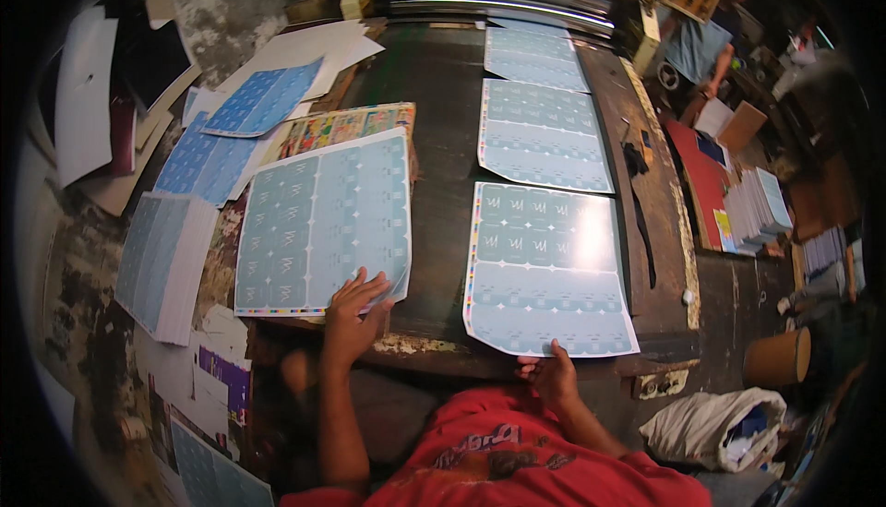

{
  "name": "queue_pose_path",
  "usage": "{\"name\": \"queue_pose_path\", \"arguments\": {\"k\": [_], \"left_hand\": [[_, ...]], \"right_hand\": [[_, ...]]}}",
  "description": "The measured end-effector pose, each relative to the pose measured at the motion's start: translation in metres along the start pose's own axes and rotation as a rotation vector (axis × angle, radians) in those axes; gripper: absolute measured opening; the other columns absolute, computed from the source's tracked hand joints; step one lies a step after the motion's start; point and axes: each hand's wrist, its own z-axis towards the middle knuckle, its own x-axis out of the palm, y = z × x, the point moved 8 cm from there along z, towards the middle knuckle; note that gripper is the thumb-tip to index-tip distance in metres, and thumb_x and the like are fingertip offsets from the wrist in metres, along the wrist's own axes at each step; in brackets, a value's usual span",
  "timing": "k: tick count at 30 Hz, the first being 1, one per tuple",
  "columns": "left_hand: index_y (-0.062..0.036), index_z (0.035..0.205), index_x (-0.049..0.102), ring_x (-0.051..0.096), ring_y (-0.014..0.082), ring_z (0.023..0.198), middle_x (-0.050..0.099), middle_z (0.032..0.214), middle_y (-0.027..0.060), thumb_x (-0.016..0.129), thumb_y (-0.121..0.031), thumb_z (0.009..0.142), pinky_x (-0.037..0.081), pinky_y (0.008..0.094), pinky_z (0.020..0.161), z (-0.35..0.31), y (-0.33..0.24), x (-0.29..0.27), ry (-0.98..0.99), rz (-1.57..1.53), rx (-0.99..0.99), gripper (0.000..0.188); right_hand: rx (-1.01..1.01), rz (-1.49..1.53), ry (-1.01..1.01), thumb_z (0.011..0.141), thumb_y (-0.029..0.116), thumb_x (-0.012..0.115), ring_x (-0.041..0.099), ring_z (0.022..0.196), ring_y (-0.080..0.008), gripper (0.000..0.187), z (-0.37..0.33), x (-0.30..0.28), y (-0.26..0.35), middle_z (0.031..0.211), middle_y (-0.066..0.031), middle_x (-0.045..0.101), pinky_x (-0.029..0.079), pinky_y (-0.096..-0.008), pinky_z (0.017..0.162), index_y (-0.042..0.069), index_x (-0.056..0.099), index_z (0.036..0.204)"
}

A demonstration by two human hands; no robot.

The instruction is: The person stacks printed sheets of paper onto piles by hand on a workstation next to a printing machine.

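On the dark conveyor bed [434,138], the nearest glossy blue-green printed sheet [544,239] lies flat with its front edge at the bed's near end. That edge is held by my right hand [552,380], thumb above and fingers curled under the paper. To the left, a similar printed sheet [323,221] rests at a slant on top of a pile at the bed's left side. My left hand [355,313] lies on its near right corner with fingers stretched out; the paper lifts slightly beside the fingertips.
More printed sheets [544,133] line the bed back to metal rollers [503,9]. At left stand a thick paper stack [166,262] and loose blue sheets [268,101]. A white sack [715,429] sits at lower right. Far right, another person [701,50] stands by a red table [692,170].
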Motion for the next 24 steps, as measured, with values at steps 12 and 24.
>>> {"name": "queue_pose_path", "arguments": {"k": [12, 24], "left_hand": [[0.0016, 0.097, 0.067, 0.064, 0.0268, 0.091, 0.069, 0.094, 0.0157, 0.051, -0.032, 0.1, 0.042, 0.0378, 0.099, -0.024, 0.024, -0.01, -0.309, -0.307, -0.379, 0.038], [-0.012, 0.113, 0.069, 0.04, 0.0341, 0.137, 0.061, 0.131, 0.0068, 0.072, -0.043, 0.083, 0.02, 0.0572, 0.114, -0.024, -0.072, 0.017, 0.07, -0.095, 0.201, 0.044]], "right_hand": [[-0.233, 0.002, -0.223, 0.096, 0.052, 0.045, 0.063, 0.086, -0.0212, 0.058, 0.008, 0.014, 0.029, 0.121, -0.01, 0.061, 0.053, -0.0428, 0.079, 0.007, 0.046, 0.134], [-0.015, 0.036, 0.107, 0.088, 0.025, 0.063, 0.06, 0.1, -0.0216, 0.038, 0.013, 0.004, 0.032, 0.115, -0.0087, 0.06, 0.05, -0.0348, 0.075, 0.003, 0.054, 0.117]]}}
